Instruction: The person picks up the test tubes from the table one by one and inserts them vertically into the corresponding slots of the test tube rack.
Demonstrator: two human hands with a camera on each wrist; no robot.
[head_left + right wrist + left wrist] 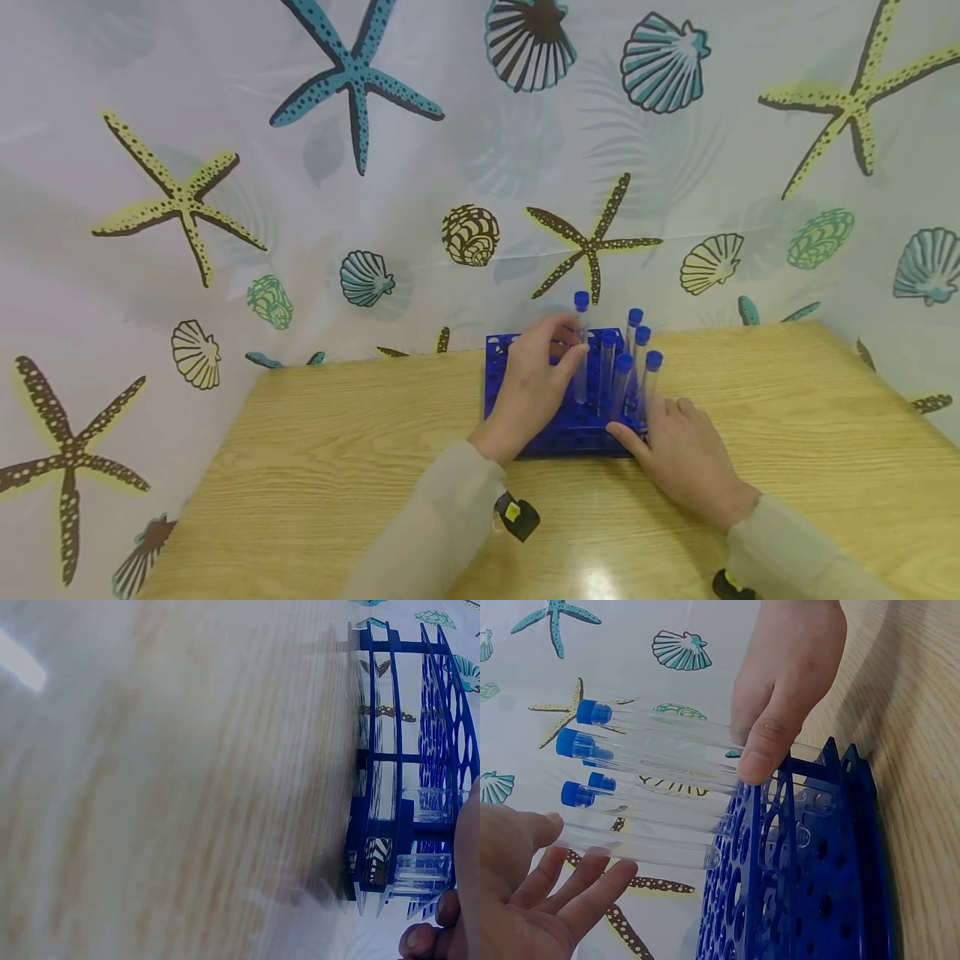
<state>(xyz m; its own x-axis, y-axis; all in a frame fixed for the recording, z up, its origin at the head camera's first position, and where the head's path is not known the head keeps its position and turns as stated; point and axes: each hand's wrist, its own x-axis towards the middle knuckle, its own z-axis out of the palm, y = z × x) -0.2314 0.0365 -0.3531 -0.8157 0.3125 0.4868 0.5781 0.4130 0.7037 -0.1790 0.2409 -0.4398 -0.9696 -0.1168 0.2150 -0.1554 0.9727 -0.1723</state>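
My left hand [528, 379] pinches a clear test tube [652, 847] with a blue cap between thumb and fingers. The tube stands roughly upright, its rounded bottom close to the top plate of a blue test tube rack [495, 383]; in the left wrist view that bottom shows outside the holes. Several other blue-capped tubes [651, 385] stand in the rack's right part. At the front right corner, my right hand [690, 462] grips the rack, thumb on its top edge. Only part of that hand, some curled fingers [420, 941], appears in the right wrist view.
The rack stands on a light wooden table [337, 467], near its back edge. Behind it hangs a pale cloth [420, 192] printed with starfish and shells. Many open holes show in the rack's left part.
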